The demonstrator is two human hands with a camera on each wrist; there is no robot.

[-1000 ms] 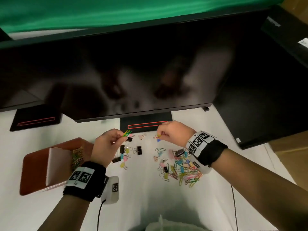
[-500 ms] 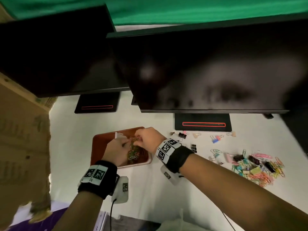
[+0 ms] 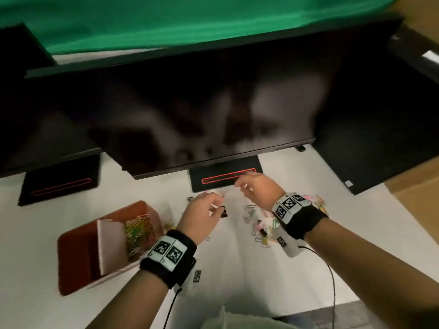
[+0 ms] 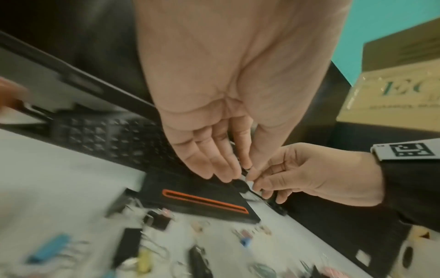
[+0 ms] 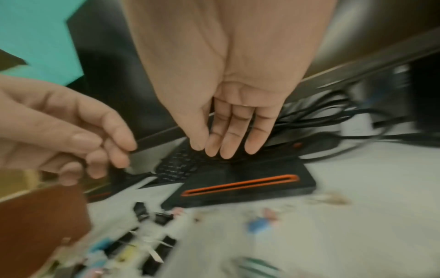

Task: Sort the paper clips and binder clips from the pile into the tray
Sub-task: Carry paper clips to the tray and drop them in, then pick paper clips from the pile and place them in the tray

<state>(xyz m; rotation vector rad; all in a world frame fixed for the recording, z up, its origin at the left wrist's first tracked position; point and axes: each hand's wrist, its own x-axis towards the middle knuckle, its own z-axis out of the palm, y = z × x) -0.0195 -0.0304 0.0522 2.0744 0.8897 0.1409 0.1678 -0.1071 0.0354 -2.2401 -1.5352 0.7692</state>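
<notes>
Blurring hides whether both hands (image 3: 228, 198) hold any clips (image 3: 261, 224).

1. A white desk (image 3: 273, 276) fills the near ground.
2. Dark monitors (image 3: 213, 110) stand across the far side, the middle one on a black base with a red-outlined slot (image 3: 225, 180).
3. A green backdrop (image 3: 190, 17) hangs behind them.
4. Cardboard boxes (image 3: 413, 188) sit at the right.
5. Black cables (image 5: 321, 116) trail behind the base.
</notes>
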